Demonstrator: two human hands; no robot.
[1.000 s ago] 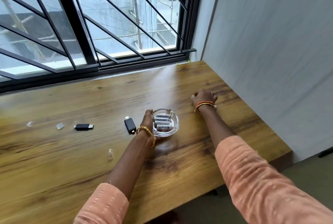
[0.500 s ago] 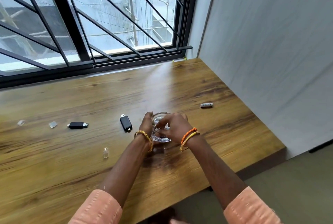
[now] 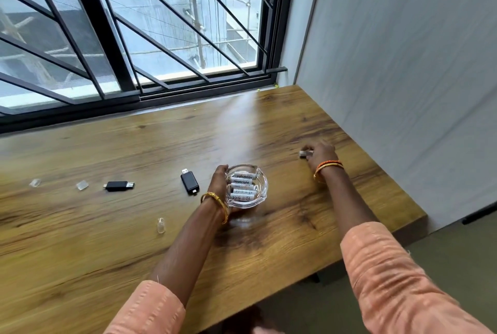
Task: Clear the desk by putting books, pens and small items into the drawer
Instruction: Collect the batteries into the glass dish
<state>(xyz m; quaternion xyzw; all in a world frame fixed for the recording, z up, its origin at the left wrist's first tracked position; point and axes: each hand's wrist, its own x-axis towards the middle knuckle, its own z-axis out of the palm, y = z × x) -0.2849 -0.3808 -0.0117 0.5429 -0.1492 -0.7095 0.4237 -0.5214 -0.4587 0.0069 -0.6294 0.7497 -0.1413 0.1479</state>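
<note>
Wood surface [image 3: 134, 239]: wall close on the right, open room left. Glass dish [image 3: 246, 186] mid-surface, heavy, fragile, slick; left hand [image 3: 218, 181] holds its rim, AA batteries [image 3: 242, 185] loose inside. Right hand [image 3: 320, 153] pinches a stray battery [image 3: 305, 153] near the right wall; light, rolls. USB sticks [image 3: 190, 182] lie just left.

Peach textured sleeves [image 3: 390, 274] on both arms, gold bangle [image 3: 215, 200] left wrist, orange-and-yellow bangles [image 3: 328, 167] right.
</note>
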